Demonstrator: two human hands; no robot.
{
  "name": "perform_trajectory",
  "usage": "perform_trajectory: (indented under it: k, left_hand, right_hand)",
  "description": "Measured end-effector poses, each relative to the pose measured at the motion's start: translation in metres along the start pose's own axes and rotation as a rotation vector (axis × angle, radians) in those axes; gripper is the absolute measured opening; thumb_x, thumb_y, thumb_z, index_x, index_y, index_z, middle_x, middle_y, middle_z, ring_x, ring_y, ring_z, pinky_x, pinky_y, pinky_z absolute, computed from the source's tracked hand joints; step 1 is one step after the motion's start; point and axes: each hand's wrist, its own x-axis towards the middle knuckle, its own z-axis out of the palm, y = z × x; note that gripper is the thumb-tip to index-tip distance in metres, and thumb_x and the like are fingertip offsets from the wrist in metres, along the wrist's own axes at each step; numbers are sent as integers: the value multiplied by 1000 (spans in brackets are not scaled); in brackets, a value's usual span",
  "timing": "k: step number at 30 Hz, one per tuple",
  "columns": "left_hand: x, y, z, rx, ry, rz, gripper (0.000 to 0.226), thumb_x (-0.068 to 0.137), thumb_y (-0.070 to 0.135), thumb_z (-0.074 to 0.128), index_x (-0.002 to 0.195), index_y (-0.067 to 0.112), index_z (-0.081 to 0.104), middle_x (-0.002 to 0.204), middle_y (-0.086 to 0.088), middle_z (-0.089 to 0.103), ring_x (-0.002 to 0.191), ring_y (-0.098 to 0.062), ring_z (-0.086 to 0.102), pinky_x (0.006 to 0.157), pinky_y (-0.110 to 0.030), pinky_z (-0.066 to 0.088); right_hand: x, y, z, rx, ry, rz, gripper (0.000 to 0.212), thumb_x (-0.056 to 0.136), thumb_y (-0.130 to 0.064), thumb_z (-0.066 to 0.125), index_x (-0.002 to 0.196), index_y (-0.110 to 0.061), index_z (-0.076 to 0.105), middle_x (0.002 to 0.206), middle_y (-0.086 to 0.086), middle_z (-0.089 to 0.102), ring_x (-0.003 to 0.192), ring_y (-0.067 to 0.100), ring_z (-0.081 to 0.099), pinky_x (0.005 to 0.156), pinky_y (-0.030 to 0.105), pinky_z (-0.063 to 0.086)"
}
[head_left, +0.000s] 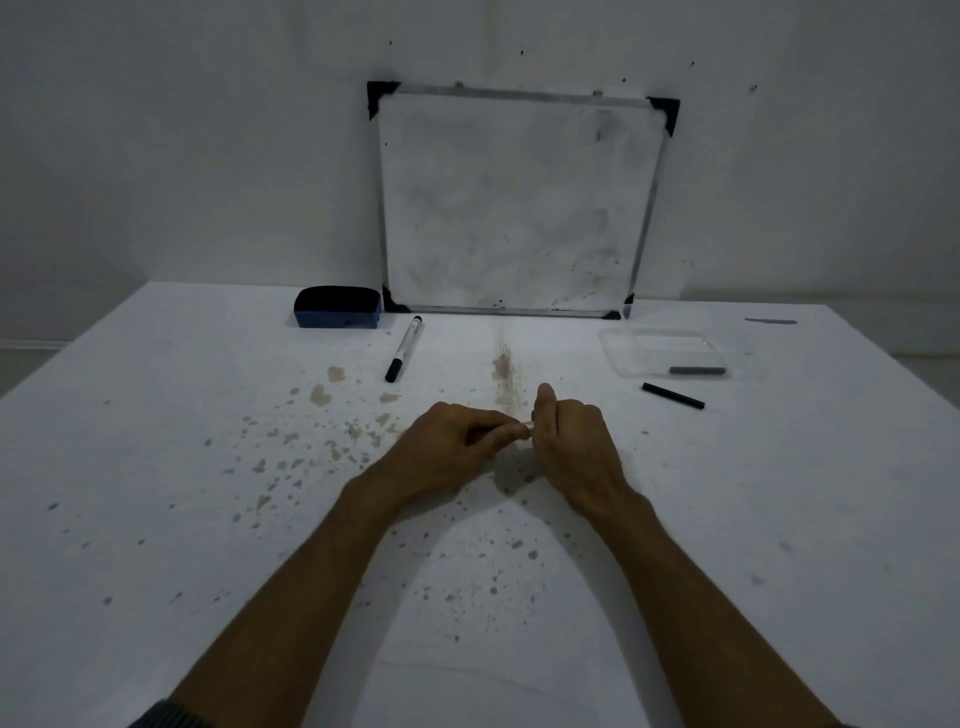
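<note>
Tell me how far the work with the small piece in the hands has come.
Seemingly done: the whiteboard carries only faint smudges, and a capped marker lies near the eraser. In hand: left hand and right hand pinch a small pale piece between them, too hidden to identify. Left: the black stick on the table and the grey stick in the clear tray lie untouched.

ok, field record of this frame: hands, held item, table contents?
left hand: pinches small pale object, identity unclear
right hand: grips same object, thumb raised
board: smudged metal-framed whiteboard, leaning on wall
eraser: blue block eraser, left of board
pen: white marker pen, black cap
tray: clear plastic tray holding grey stick; black stick in front
table: stained white table
</note>
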Motion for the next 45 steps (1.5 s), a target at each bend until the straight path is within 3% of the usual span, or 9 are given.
perform_trajectory:
  k: [2,5,8,10,18,24,32,37,45]
  left_hand:
    - [-1,3,-11,-245,-160,-197,45,101,56,47,71,43,77,57,11,59,49,-11,44,53,-24,41]
    - [-1,-9,-30,-471,-146,-317,55,101,57,43,90,19,81,57,6,44,46,-12,32,44,-22,28]
    - [-2,-15,-28,-533,-56,-323,54,104,54,41,105,14,77,63,4,43,47,-10,31,42,-21,26]
    - [-2,-11,-19,-554,-29,-334,46,104,52,43,112,19,75,68,6,47,49,-6,34,43,-19,28]
    - [-1,-2,10,-211,147,-212,37,104,48,49,136,36,62,104,16,71,85,4,64,76,-16,52]
    - [1,1,15,-248,208,-213,33,98,42,64,129,32,67,97,5,75,77,-6,73,65,-15,57]
    - [-2,6,12,-383,204,-210,25,89,41,76,110,28,72,88,0,79,72,-17,76,57,-27,60]
    - [7,8,7,-644,447,-346,60,82,35,83,133,22,56,106,-3,75,80,-18,77,60,-31,62]
    - [15,31,24,-706,406,-364,23,99,39,62,102,20,74,86,-7,79,72,-26,70,66,-47,58]
  right_hand:
    - [-2,0,-7,39,94,-219,52,105,-32,19,69,-12,51,55,9,51,50,28,53,51,35,45]
    - [-2,9,-16,262,359,-272,56,109,-28,32,54,-21,40,41,-5,39,31,7,40,34,27,35]
    - [-2,13,-17,248,251,-29,57,107,-44,34,60,-14,47,53,-12,51,55,-9,56,50,12,39]
    - [2,19,-14,247,139,51,52,101,-56,39,81,-11,56,71,-13,62,67,-3,58,60,20,45]
    - [7,30,-4,192,103,47,23,89,-39,75,100,-20,70,94,-1,70,77,5,61,65,7,42]
    - [5,33,-7,88,115,11,16,92,-34,72,100,-21,74,101,-3,73,80,3,58,77,17,48]
    - [1,19,-18,419,-22,-40,23,100,-39,60,111,-26,74,94,-11,76,84,3,70,76,18,56]
    - [6,22,-15,653,158,214,26,101,-35,60,104,-16,77,74,0,75,59,0,63,63,19,51]
    - [3,0,-14,1042,4,402,40,104,-42,51,108,-10,75,83,13,79,67,19,70,64,30,56]
